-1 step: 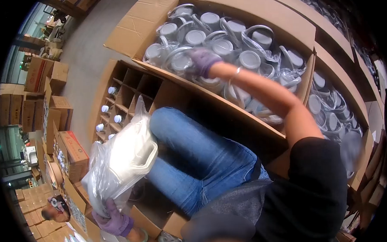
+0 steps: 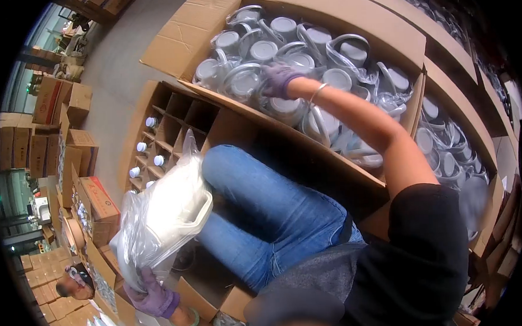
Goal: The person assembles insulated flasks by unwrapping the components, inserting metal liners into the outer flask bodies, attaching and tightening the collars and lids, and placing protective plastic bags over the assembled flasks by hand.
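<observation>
My left hand [image 2: 152, 296], in a purple glove, is closed on the grey handle end of an off-white jug [image 2: 176, 206] in a clear plastic bag [image 2: 138, 233]. The jug lies tilted in front of my knees. My right hand [image 2: 280, 80], also gloved in purple, is over a large cardboard box [image 2: 283, 130] packed with bagged jugs [image 2: 286, 106] that have round grey lids and looped handles. Its thumb and fingers look apart among the handles and plastic. Whether they touch a particular jug is not clear.
A divided carton [image 2: 166, 129] with several white-capped bottles [image 2: 151, 121] stands beyond my knees. Another box of bagged jugs [image 2: 448, 162] is at the right. Stacked cartons [image 2: 49, 285] and another person [image 2: 75, 281] are at the far left, beside a grey floor [image 2: 111, 59].
My right hand has shifted slightly to the right over the jugs, and its blur has lessened. My left hand and the bagged jug stay almost in place.
</observation>
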Demonstrator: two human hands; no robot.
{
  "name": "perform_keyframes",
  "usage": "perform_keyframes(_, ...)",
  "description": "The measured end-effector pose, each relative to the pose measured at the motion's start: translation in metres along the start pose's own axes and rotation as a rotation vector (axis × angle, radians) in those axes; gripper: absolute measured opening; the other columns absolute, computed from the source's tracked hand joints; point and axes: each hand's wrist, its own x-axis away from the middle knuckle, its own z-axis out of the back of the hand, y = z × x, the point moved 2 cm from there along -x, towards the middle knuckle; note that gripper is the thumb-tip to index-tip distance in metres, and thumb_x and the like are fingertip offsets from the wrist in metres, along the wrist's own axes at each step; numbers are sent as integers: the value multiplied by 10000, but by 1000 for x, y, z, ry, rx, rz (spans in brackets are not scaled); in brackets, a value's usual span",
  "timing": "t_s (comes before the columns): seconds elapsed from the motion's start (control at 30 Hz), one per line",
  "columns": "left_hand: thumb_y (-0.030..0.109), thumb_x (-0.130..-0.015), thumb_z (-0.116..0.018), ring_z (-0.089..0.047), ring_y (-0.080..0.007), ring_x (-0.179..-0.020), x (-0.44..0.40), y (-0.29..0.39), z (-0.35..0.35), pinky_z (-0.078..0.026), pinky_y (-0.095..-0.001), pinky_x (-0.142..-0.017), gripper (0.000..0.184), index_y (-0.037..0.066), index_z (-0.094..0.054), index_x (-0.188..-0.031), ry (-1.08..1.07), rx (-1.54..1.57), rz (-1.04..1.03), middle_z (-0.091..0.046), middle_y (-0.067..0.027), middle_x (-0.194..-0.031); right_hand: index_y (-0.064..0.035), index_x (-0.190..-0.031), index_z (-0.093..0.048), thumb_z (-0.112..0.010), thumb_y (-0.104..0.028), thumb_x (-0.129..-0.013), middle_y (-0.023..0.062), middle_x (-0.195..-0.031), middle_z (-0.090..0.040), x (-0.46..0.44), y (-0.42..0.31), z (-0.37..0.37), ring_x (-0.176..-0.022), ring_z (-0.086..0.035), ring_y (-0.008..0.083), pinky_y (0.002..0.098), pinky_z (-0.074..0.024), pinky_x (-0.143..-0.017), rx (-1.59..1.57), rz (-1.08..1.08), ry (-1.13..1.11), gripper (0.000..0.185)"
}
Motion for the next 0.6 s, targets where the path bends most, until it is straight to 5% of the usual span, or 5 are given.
perform_keyframes(0.23, 161, -823, -725, -565, -151, -742, 1, 2, -4, -461, -297, -675, 236, -14, -623, -943, 0, -22, 2, -619, -73, -827, -48, -1087, -594, -744, -340, -688, 227, -1034, -644, 35, 29, 3, -986, -622, 358, 429, -490, -854, 69, 247, -296, 516)
perform_keyframes(0.37, 164, -826, -719, -554, -150, -722, 1, 19, -8, -454, -306, -674, 213, -6, -620, -906, 9, -107, 46, -608, -67, -784, -53, -1178, -575, -767, -368, -688, 188, -1066, -652, 32, 38, 10, -952, -643, 320, 415, -513, -813, -121, 37, -602, 613)
perform_keyframes(0.47, 163, -826, -720, -556, -146, -729, -1, 19, -6, -451, -309, -683, 206, -1, -628, -911, -58, -192, -100, -609, -63, -774, -40, -1265, -554, -791, -436, -679, 162, -1056, -663, 5, 51, -14, -906, -667, 266, 347, -554, -724, -189, 100, -513, 746)
perform_keyframes(0.53, 173, -834, -712, -559, -150, -739, 2, 29, -13, -449, -303, -687, 208, 1, -629, -915, -96, -215, -162, -611, -70, -785, -56, -1232, -590, -796, -445, -672, 165, -1041, -669, -9, 50, -23, -924, -664, 281, 335, -555, -770, -325, -280, -1107, 713)
perform_keyframes(0.6, 161, -829, -713, -564, -154, -752, -3, 24, -10, -451, -304, -696, 206, -3, -630, -922, -106, -191, -170, -617, -76, -801, -60, -1175, -636, -777, -492, -684, 136, -1047, -679, -9, 45, -13, -941, -651, 268, 358, -516, -841, -345, -258, -1096, 668)
